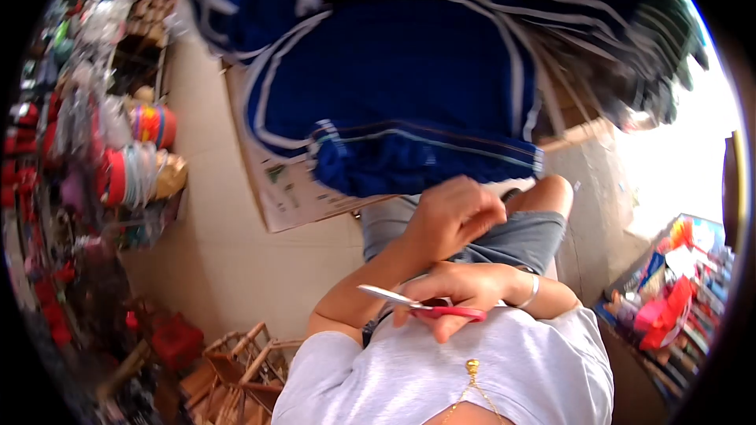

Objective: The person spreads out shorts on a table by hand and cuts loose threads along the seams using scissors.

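Observation:
A dark blue cloth piece with white stripes (402, 63), which looks like a garment, lies in front of me. Its near edge is gathered into folds. My left hand (461, 212) is over my lap, just below that edge, with its fingers curled closed. Whatever is between them, if anything, is too small or hidden to make out. Closer to my chest, my right hand (461, 291) crosses beneath the left forearm. It holds red-handled scissors (386, 294), their blades pointing left.
Under the cloth is a printed cardboard sheet (295, 201). More blue striped cloth (252, 0) sits at the far left, with another striped pile (567, 0) far right. Packed goods (138, 173) line the left side. A wooden chair (244, 362) stands lower left; a box of colourful items (669, 307) is at right.

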`<state>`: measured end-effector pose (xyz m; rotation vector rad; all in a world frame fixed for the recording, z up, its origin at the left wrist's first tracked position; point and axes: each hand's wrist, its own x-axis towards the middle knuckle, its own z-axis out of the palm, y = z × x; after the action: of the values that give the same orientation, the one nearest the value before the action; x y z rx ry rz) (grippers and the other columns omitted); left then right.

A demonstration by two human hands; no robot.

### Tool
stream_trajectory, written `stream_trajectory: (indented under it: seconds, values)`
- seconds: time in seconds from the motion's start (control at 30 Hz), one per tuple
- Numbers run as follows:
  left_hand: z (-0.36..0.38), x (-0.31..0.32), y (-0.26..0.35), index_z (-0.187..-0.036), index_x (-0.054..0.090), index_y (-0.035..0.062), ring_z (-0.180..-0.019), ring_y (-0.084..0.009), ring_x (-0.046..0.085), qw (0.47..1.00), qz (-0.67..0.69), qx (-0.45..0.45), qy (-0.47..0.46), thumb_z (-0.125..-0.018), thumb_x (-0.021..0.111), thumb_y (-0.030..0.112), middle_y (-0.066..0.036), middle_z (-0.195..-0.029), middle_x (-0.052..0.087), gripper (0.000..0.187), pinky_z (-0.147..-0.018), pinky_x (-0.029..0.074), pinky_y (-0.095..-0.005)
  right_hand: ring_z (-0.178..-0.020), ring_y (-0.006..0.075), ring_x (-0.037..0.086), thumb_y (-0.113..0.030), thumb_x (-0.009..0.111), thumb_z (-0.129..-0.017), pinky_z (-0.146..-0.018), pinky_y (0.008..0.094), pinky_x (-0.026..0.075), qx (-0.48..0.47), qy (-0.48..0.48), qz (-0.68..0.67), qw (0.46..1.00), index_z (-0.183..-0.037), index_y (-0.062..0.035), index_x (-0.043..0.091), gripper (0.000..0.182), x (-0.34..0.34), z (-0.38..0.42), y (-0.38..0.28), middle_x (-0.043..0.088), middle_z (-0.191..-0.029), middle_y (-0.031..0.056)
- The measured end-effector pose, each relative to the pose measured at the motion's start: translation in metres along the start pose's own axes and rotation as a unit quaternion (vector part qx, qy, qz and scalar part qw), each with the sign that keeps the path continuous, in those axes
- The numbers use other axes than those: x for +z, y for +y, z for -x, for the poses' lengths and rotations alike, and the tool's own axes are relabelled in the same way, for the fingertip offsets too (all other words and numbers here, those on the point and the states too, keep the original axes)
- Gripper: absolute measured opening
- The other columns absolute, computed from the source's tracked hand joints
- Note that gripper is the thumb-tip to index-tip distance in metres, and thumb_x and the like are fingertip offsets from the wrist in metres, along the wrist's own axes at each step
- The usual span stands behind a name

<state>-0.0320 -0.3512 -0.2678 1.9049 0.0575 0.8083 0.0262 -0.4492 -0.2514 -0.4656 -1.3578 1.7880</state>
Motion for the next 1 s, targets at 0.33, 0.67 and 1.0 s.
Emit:
stream_trajectory:
  seconds: [0.33,0.67,1.0]
  values:
    - [-0.040,0.148,-0.018,-0.089,0.066,0.0086,-0.094,-0.0244,0.061,0.960,0.067,0.012,-0.271,-0.077,0.070,0.011,-0.008,-0.091,0.065,0.013,-0.076,0.051,-0.0353,-0.072,0.0178,0.058,-0.058,0.058,-0.085,-0.064,0.0308,0.046,-0.026,0.077,-0.045,0.996,-0.107,0.0009,0.058,0.063,0.010,0.021,0.003,0.062,-0.081,0.0084]
    - [-0.001,0.092,-0.045,-0.106,0.065,0.0095,-0.114,-0.0310,0.053,0.955,-0.027,-0.007,-0.296,-0.079,0.069,0.014,-0.012,-0.119,0.060,0.028,-0.099,0.038,-0.0432,-0.077,0.0185,0.058,-0.057,0.057,-0.087,-0.068,0.0304,0.046,-0.047,0.087,-0.066,0.993,-0.107,0.0011,0.058,0.061,0.003,0.026,0.005,0.062,-0.086,0.0097]
    - [0.052,-0.109,0.039,-0.111,0.059,0.0025,-0.098,-0.0227,0.062,0.897,0.097,-0.372,-0.219,-0.083,0.061,0.000,-0.009,-0.108,0.065,0.028,-0.086,0.049,-0.0349,-0.049,0.0135,0.052,-0.056,0.062,-0.083,-0.049,0.0273,0.040,0.018,0.214,0.079,0.974,-0.113,-0.0033,0.059,0.060,-0.022,0.050,0.003,0.051,-0.057,0.0020]
